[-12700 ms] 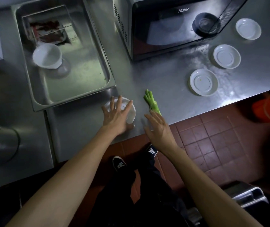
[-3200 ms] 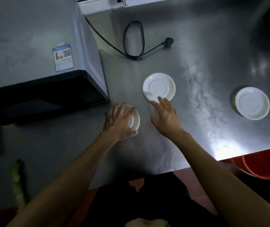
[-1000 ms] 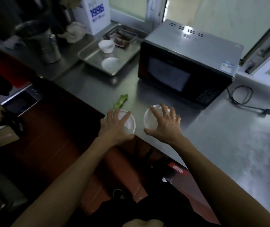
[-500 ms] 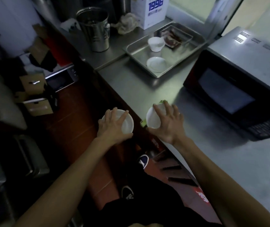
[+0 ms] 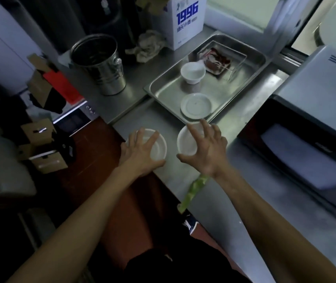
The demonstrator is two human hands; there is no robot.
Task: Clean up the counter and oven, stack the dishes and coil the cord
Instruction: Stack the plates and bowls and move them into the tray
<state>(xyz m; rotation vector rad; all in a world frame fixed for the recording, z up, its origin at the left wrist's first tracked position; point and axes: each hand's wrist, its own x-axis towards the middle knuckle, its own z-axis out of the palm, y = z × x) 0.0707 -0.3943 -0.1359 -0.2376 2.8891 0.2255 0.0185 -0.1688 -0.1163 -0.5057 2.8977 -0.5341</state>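
My left hand (image 5: 140,152) grips a white saucer (image 5: 160,147) from above, over the counter's front edge. My right hand (image 5: 206,150) holds a second white saucer (image 5: 185,142) just short of the steel tray (image 5: 220,93). Inside the tray lie another white saucer (image 5: 196,106), a small white bowl (image 5: 193,72) and a clear container with red scraps (image 5: 220,60). A green vegetable scrap (image 5: 192,193) lies on the counter below my right wrist. The black microwave oven (image 5: 306,139) stands at the right. The cord is out of view.
A steel bucket (image 5: 99,64), a crumpled rag (image 5: 147,45) and a white "1996" box (image 5: 185,21) stand behind the tray. Cardboard boxes (image 5: 40,144) sit on the floor at the left. The steel counter (image 5: 244,211) runs on to the lower right.
My view has swung left from the microwave side to the tray. Both hands have carried their saucers along, and they now hover close to the tray's near edge.
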